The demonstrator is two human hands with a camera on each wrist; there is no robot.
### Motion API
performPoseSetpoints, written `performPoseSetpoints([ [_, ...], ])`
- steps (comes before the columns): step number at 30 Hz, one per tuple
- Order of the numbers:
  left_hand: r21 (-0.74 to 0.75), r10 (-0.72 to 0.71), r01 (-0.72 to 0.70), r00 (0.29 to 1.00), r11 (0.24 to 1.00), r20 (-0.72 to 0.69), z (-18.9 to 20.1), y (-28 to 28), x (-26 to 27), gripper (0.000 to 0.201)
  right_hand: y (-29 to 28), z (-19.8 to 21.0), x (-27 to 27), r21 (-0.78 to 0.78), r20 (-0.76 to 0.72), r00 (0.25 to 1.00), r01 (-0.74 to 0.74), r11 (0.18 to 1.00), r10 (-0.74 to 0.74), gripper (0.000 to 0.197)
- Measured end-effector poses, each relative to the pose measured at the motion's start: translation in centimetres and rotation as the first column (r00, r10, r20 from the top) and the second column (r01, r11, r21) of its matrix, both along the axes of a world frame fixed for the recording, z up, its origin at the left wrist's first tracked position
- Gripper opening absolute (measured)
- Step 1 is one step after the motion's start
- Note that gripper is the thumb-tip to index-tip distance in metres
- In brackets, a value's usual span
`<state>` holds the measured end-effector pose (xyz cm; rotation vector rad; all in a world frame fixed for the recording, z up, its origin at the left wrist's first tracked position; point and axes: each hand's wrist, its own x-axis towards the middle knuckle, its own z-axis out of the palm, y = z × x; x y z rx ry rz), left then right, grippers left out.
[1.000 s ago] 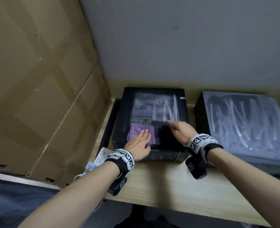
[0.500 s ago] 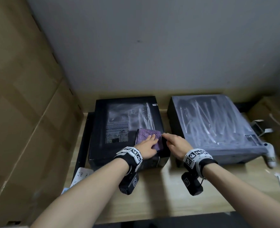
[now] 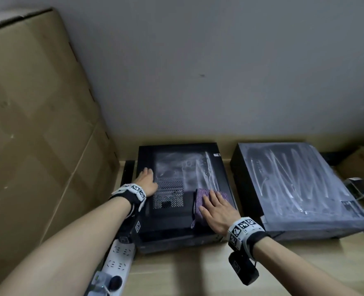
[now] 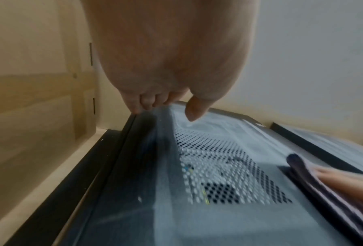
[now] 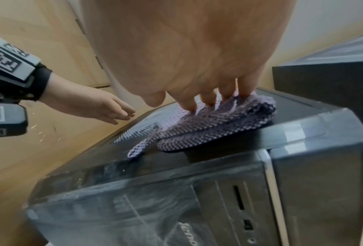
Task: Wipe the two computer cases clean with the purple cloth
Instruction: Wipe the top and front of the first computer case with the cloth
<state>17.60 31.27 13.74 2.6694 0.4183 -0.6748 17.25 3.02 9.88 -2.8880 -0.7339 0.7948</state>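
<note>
We press the purple cloth (image 3: 206, 201) flat under our right hand (image 3: 216, 211), fingers spread straight over it, not curled round it, so the palm's weight does the rubbing. It lies on the top panel of the left computer case (image 3: 176, 167), near that panel's front right corner, bunched into folds. Our left hand (image 3: 145, 181) rests on the same panel at its left edge, fingers relaxed and nearly straight, holding nothing; we judge it is there to steady the case while the cloth is pushed across.

The case lies on its side at the back of the wooden table (image 3: 198, 272), close to the wall, with the right computer case (image 3: 294, 189) just beside it and apart from it. Both panels are grey with dust; the right one shows only streaks, so we judge it is not yet wiped, and the left one is partly done, darker near its front edge.

From the head view we see both cases at once, the cardboard boxes (image 3: 37, 124) along the table's left edge and the power strip (image 3: 118, 259) at the front left. The right wrist view alone shows the dusty front face of the left case, with its slot and lettering, and the fingertips (image 5: 189, 106) digging into the weave. The left wrist view shows the left fingertips (image 4: 143, 104) touching the panel's left rim and the perforated vent (image 4: 225, 166) close up.
</note>
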Motion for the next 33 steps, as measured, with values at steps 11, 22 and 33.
performPoseSetpoints([
  [11, 0.048, -0.053, 0.056, 0.997, 0.997, -0.058, -1.3, 2.8, 2.7, 0.069, 0.9, 0.4, 3.6, 0.039, -0.099, 0.994, 0.044, 0.998, -0.040, 0.067],
  [22, -0.012, -0.142, 0.142, 0.977, 0.990, -0.157, -2.9, 3.2, 2.4, 0.133, 2.7, -0.3, 12.2, -0.002, -0.001, 0.996, -0.088, 0.996, 0.088, 0.063],
  [33, -0.044, -0.129, 0.123, 0.972, 0.991, -0.198, -3.2, 3.0, 2.2, 0.141, 5.5, -2.4, 19.4, -0.068, 0.073, 0.987, -0.141, 0.988, 0.145, 0.066],
])
